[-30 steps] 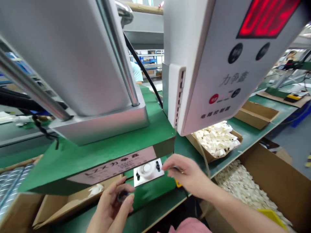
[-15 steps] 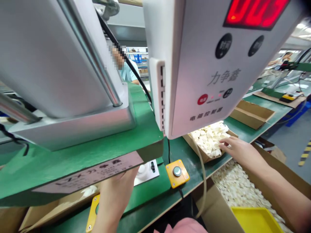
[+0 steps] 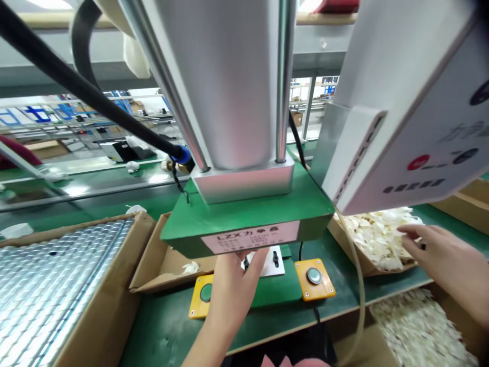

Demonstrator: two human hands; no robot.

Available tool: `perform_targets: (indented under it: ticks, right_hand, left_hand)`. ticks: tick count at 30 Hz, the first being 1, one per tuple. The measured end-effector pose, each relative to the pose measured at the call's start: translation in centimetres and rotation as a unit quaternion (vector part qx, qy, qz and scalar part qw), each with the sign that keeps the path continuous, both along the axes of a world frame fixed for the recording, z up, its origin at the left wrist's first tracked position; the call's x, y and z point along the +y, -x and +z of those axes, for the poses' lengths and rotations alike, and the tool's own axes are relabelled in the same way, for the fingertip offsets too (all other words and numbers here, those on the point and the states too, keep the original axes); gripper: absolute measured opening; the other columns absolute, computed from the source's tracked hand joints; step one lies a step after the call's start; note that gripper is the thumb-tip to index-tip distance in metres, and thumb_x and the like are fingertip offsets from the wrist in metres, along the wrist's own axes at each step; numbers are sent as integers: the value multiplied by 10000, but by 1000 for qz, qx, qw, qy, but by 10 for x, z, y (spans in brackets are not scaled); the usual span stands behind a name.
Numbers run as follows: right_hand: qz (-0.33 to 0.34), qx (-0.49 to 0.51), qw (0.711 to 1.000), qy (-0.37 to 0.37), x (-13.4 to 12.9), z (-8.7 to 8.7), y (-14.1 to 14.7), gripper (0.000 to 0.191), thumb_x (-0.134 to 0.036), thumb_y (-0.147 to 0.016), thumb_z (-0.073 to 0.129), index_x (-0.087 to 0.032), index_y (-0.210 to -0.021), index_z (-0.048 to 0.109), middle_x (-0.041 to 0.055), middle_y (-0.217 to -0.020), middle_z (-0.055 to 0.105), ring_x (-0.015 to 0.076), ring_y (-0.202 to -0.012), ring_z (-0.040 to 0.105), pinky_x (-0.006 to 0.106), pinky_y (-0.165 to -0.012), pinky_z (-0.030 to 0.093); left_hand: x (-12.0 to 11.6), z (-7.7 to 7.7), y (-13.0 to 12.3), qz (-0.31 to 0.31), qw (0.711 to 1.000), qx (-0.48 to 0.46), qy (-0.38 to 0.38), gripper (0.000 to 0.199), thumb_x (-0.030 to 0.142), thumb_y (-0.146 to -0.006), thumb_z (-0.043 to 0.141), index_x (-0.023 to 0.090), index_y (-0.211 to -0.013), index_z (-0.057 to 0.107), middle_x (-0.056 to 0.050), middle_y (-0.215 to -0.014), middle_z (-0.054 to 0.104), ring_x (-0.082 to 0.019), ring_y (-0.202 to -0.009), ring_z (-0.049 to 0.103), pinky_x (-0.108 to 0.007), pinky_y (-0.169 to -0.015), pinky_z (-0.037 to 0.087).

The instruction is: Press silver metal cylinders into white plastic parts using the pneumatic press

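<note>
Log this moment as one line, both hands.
left hand: under green press head, by white plate, grip hidden | right hand: at heaped white pieces, contact unclear

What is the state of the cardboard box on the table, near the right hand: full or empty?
Full or nearly so: off-white pieces are heaped inside the cardboard box, and its bottom cannot be seen.
</note>
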State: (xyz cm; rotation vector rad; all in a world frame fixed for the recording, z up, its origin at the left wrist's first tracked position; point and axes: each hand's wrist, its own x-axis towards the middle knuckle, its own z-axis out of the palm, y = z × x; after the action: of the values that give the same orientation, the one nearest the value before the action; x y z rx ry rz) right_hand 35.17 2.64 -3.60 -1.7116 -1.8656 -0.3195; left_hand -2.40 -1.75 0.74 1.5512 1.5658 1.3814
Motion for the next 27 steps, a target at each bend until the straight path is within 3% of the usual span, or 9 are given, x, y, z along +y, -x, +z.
perform_targets:
  ticks: [3, 6, 8, 10, 12, 14, 16, 21, 27]
  right_hand:
    - [-27, -28, 999, 9, -6, 19, 35, 187, -362, -855, 447, -261, -973, 551, 92, -1045, 634, 281, -921, 610, 376, -704, 433]
    - [74, 81, 994, 21, -11, 28, 93, 179, -370, -848, 487, -254, -939, 589, 55, -1009, 643, 235, -911, 604, 340, -755, 449]
    - [164, 225, 957, 81, -12, 27, 139, 176, -390, -833, 524, -242, -882, 606, 30, -876, 649, 180, -781, 605, 289, -673, 469]
    - [223, 347, 895, 171, -9, 21, 183, 194, -394, -821, 536, -213, -807, 604, 6, -694, 613, 138, -621, 567, 243, -547, 451]
    - [232, 412, 848, 238, -4, 14, 219, 191, -359, -800, 537, -190, -725, 581, -12, -596, 568, 123, -551, 533, 225, -487, 430]
    - [230, 434, 828, 269, 1, 10, 241, 167, -317, -773, 536, -179, -685, 570, -14, -580, 566, 125, -545, 531, 231, -494, 436]
    - [242, 415, 835, 267, 4, 9, 249, 155, -308, -769, 538, -176, -712, 596, 1, -632, 609, 140, -586, 559, 252, -546, 454]
    - [291, 187, 921, 177, 1, 4, 241, 213, -276, -863, 460, -216, -934, 652, 48, -911, 683, 204, -856, 622, 319, -755, 456]
    - [273, 79, 954, 92, -4, -5, 239, 277, -270, -923, 367, -207, -884, 634, 49, -856, 676, 190, -770, 621, 293, -660, 441]
  left_hand:
    - [-12, -14, 6, 25, 994, -105, -18, 238, 293, -816, 581, 184, -1026, 554, -73, -971, 657, -205, -932, 623, -341, -813, 492]
    - [-25, -29, 13, 68, 994, -89, 20, 275, 318, -822, 576, 195, -1064, 535, -66, -944, 657, -199, -876, 633, -332, -769, 498]
    - [-32, -35, 16, 66, 996, -52, 34, 251, 327, -839, 551, 203, -1057, 564, -64, -948, 659, -195, -865, 630, -330, -769, 492]
    - [-36, -39, 20, 57, 998, -10, 28, 195, 319, -855, 528, 212, -998, 606, -60, -962, 658, -197, -885, 621, -334, -791, 482]
    - [-39, -41, 24, 50, 998, 35, 8, 165, 299, -867, 507, 220, -942, 632, -56, -958, 658, -205, -909, 609, -345, -809, 474]
    - [-41, -43, 28, 43, 996, 83, -13, 171, 272, -879, 487, 230, -945, 638, -58, -975, 653, -211, -940, 595, -357, -827, 468]
    - [-41, -45, 31, 41, 990, 130, -31, 191, 243, -885, 475, 239, -994, 632, -62, -1021, 643, -211, -982, 578, -365, -854, 459]
    - [-34, -52, 26, 16, 961, 260, -94, 343, 160, -874, 481, 244, -1200, 545, -78, -1183, 590, -220, -1081, 516, -395, -922, 431]
    - [-23, -59, 18, 19, 934, 336, -119, 405, 114, -865, 472, 242, -1248, 499, -83, -1186, 579, -243, -1068, 493, -444, -919, 428]
